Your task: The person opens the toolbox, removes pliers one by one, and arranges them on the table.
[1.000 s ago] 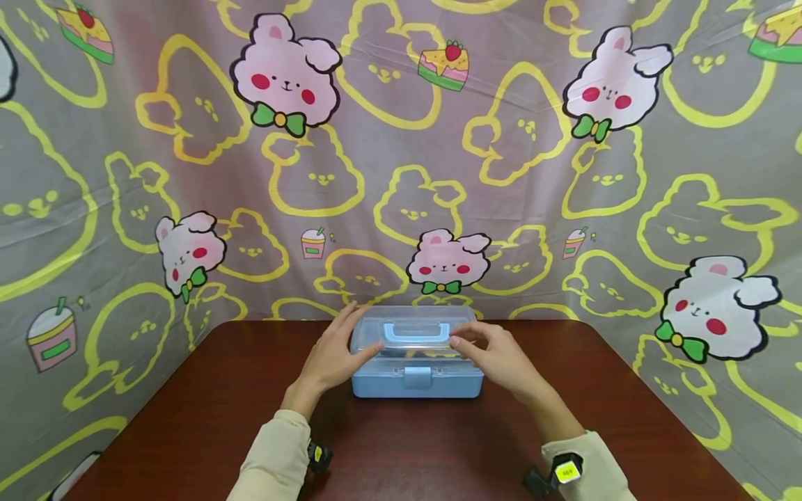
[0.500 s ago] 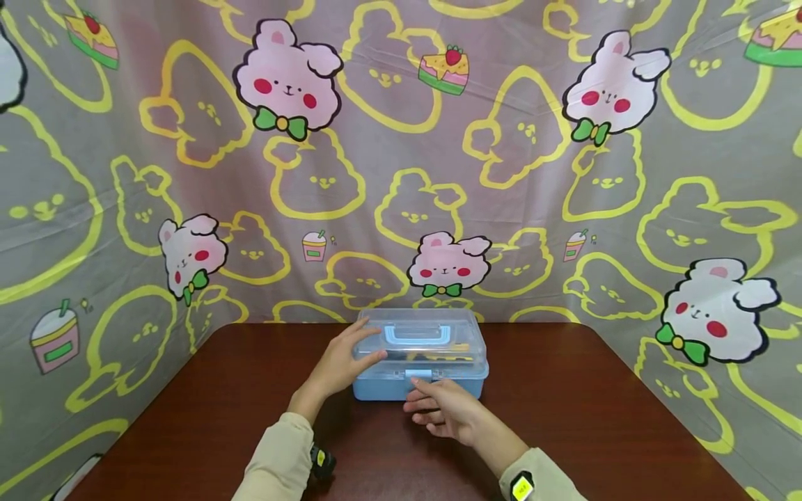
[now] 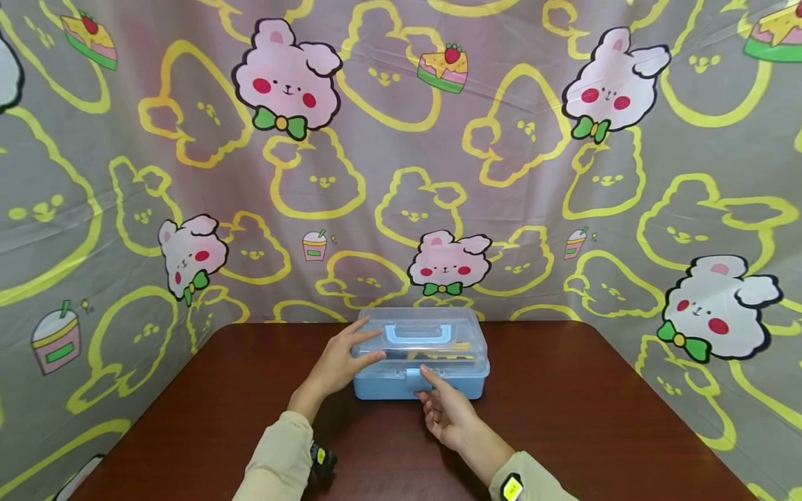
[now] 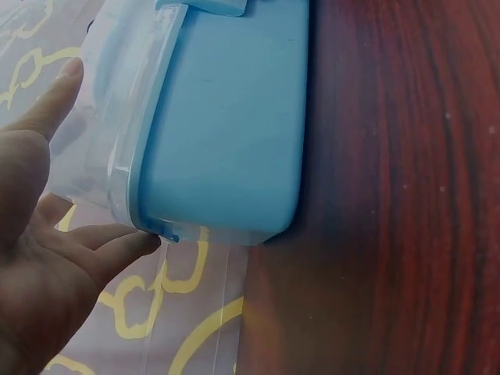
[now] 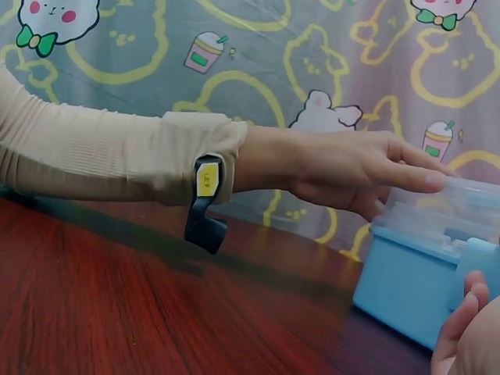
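Note:
A light blue storage box [image 3: 382,387] with a clear lid [image 3: 370,316] and a folding blue handle [image 3: 418,334] stands at the table's far side. Through the lid, yellow and dark contents [image 3: 432,353] show. My left hand [image 3: 338,362] lies spread at the lid's left end, thumb toward the front. In the left wrist view its fingertips [image 4: 144,241] reach round the lid's edge. My right hand [image 3: 450,414] is at the front latch [image 3: 413,379], its thumb on the latch and fingertips by the lower edge. That latch [image 5: 478,266] hangs down over the box front.
The box stands on a dark red-brown wooden table [image 3: 238,390] with rounded far corners. Behind it and along both sides hangs a grey curtain [image 3: 438,153] printed with rabbits, cakes and cups. Each sleeve ends at a wrist strap with a black device [image 3: 322,459].
My right hand left the lid's right side and came down to the front latch, its thumb now on it. The left hand stays at the lid's left end.

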A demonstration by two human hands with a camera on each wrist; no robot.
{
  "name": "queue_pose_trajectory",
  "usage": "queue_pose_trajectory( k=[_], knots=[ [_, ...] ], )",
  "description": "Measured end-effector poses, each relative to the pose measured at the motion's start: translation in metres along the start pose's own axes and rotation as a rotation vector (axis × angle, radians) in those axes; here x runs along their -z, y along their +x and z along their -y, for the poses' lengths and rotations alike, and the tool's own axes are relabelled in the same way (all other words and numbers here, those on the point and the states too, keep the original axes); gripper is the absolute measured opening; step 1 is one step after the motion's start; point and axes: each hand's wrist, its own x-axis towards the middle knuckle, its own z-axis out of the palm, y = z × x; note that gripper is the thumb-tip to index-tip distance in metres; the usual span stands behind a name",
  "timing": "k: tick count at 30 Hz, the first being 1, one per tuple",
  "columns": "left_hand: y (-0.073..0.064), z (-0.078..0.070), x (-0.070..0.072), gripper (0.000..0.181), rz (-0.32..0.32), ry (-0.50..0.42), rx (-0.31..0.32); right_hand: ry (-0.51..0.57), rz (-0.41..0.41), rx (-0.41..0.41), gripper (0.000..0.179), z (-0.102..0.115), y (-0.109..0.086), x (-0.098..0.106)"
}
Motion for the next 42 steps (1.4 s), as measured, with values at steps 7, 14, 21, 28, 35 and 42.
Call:
queue_pose_trajectory(
  k=[7,14,21,28,35,42],
  knots=[
    [-0.002,0.001,0.000,0.054,0.002,-0.011,0.019,0.002,-0.050,0.017,0.066,-0.003,0.001,-0.001],
    [-0.003,0.002,-0.001,0.052,-0.017,-0.007,-0.004,0.028,-0.108,0.036,0.066,-0.006,0.000,-0.006],
    [-0.005,0.004,0.002,0.054,0.000,-0.014,0.018,-0.022,-0.053,0.008,0.102,-0.005,-0.003,-0.006],
    [-0.004,0.004,-0.001,0.054,0.005,-0.021,0.012,-0.122,0.040,-0.032,0.059,0.002,-0.004,0.006],
    [-0.003,0.002,0.000,0.054,0.026,-0.026,0.025,-0.162,0.142,-0.035,0.028,0.006,-0.001,0.015],
    [-0.001,0.001,0.003,0.054,0.031,-0.027,0.018,-0.268,0.168,-0.013,0.020,0.008,-0.001,0.019]
  ],
)
